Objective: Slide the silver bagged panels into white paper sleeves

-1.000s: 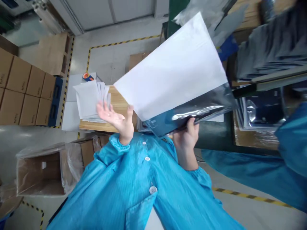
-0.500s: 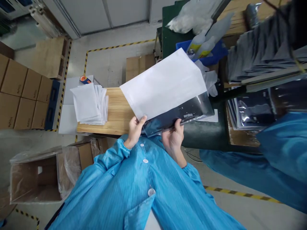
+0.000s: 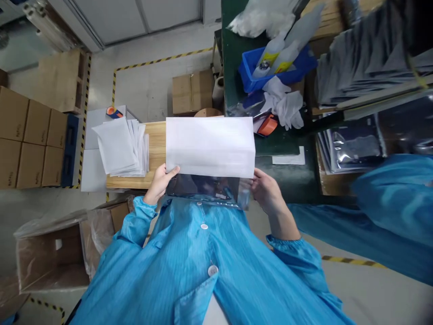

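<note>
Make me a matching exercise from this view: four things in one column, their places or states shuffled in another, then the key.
1. White sheet
2. Blue bin
3. White stack
4. Open carton

A. Draped with clear plastic
B. Spans from left hand to right hand
C. Contains bottles
D. Rests on wooden tabletop

Pairs: 1-B, 2-C, 3-D, 4-A
</note>
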Demonstrator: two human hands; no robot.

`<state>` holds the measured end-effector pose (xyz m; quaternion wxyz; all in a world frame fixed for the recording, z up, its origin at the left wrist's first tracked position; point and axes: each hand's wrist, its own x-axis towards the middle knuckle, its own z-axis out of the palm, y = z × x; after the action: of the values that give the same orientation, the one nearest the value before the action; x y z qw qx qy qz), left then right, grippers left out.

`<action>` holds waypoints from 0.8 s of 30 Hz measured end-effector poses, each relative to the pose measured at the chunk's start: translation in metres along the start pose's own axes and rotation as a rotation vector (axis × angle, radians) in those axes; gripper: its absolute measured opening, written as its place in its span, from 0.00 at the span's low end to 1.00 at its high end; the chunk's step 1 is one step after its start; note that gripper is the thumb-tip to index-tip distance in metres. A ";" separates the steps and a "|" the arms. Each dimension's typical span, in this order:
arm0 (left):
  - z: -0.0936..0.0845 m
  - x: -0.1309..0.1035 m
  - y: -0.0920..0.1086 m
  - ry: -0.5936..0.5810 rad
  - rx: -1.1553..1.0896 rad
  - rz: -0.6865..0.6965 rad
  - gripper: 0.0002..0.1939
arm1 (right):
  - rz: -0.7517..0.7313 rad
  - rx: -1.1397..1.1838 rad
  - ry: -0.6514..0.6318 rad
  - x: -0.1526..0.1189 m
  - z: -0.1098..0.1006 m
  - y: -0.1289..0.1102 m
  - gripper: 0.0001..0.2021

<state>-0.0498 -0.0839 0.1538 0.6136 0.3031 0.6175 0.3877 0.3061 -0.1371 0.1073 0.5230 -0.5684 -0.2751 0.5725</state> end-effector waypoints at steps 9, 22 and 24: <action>-0.006 -0.027 -0.035 -0.033 0.078 -0.063 0.37 | 0.189 -0.164 0.040 -0.017 -0.009 0.009 0.27; -0.014 -0.042 -0.049 -0.020 0.223 -0.105 0.33 | 0.143 -0.201 0.153 -0.049 -0.021 0.034 0.31; -0.008 -0.036 -0.047 -0.022 0.216 -0.094 0.32 | 0.013 -0.235 0.244 -0.038 -0.014 0.027 0.30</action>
<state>-0.0504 -0.1393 0.1323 0.6015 0.3424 0.6624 0.2866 0.3038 -0.1836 0.0938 0.4786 -0.6927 -0.2709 0.4667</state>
